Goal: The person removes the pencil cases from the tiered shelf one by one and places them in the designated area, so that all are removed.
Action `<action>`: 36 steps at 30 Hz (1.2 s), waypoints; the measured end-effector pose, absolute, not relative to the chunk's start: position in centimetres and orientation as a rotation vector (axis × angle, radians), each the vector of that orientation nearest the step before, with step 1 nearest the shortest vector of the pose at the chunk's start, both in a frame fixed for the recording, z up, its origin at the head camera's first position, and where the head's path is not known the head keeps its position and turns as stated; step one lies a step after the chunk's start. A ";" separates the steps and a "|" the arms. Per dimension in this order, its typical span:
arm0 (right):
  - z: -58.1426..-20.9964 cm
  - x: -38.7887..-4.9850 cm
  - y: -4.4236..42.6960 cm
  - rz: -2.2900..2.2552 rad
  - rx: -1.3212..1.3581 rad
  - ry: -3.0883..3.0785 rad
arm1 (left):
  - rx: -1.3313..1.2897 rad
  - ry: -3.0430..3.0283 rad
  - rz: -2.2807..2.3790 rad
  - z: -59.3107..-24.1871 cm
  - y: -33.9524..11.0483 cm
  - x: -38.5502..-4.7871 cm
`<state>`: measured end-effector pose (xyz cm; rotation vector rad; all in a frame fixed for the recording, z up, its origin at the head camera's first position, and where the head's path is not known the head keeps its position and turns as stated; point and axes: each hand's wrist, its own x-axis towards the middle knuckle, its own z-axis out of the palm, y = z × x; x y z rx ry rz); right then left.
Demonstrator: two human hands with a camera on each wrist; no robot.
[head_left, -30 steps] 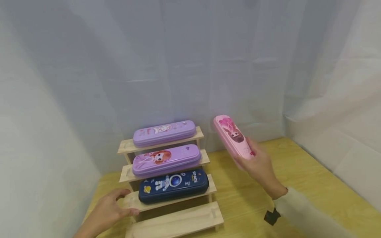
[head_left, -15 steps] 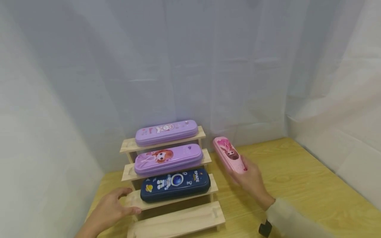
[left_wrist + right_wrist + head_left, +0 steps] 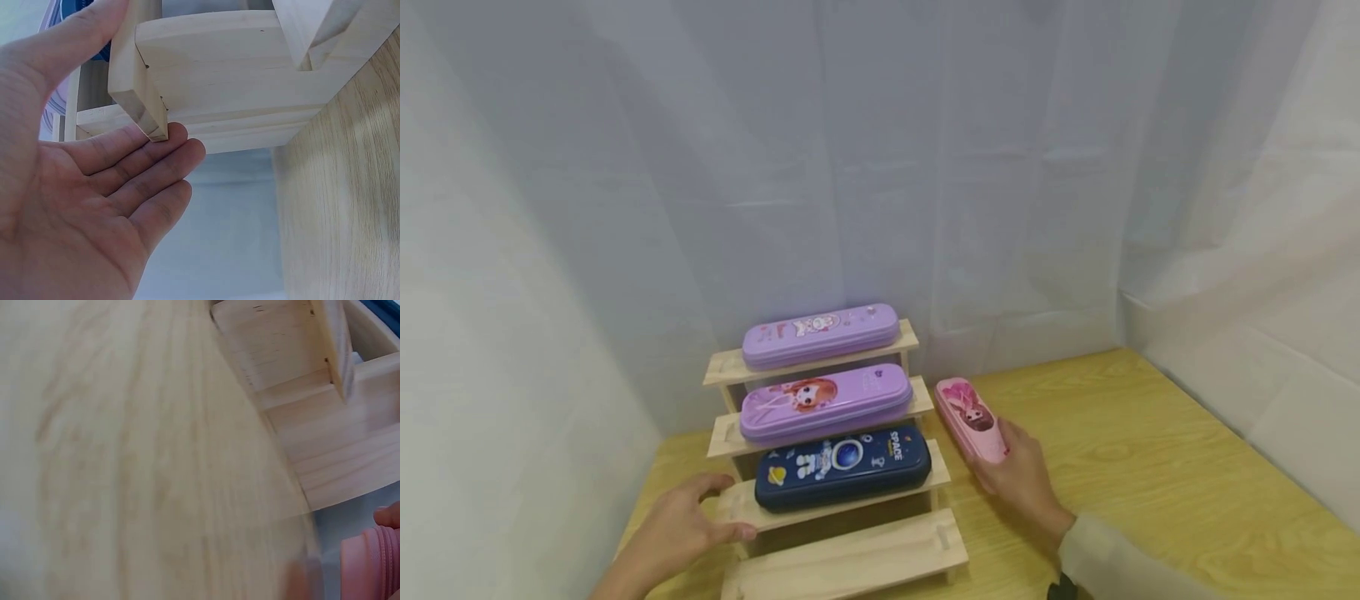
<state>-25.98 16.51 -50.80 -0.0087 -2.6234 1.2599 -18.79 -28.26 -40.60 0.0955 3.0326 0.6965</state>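
Observation:
A stepped wooden stand point(image 3: 850, 560) carries three pencil cases in the head view. A lilac pencil case point(image 3: 820, 335) lies on the top step, a purple pencil case point(image 3: 857, 400) below it, then a navy space pencil case point(image 3: 865, 471). The lowest step is bare. My left hand point(image 3: 673, 529) holds the left end of the navy case's step, thumb above and fingers point(image 3: 162, 162) under the board in the left wrist view. Right of the stand, my right hand point(image 3: 1022, 479) grips the near end of a pink pencil case point(image 3: 958, 408), low over the table.
The yellow wood-grain table point(image 3: 1157, 467) stretches to the right of the stand. A grey-white cloth point(image 3: 880, 167) hangs behind, and pale cloth walls enclose both sides. A small black object point(image 3: 1062, 588) shows beside the right sleeve.
My right hand has lowered the pink pencil case towards the table beside the stand, drawing it slightly left. My left hand stays on the step's end.

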 end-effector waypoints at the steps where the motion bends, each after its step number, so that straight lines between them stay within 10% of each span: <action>1: -50.9 -25.9 16.4 1.265 -0.019 -2.629 | 0.100 3.035 0.696 -40.6 -28.3 -18.8; 36: -51.1 -24.9 15.9 1.557 -0.097 -2.623 | 0.088 3.013 0.710 -40.6 -28.3 -18.9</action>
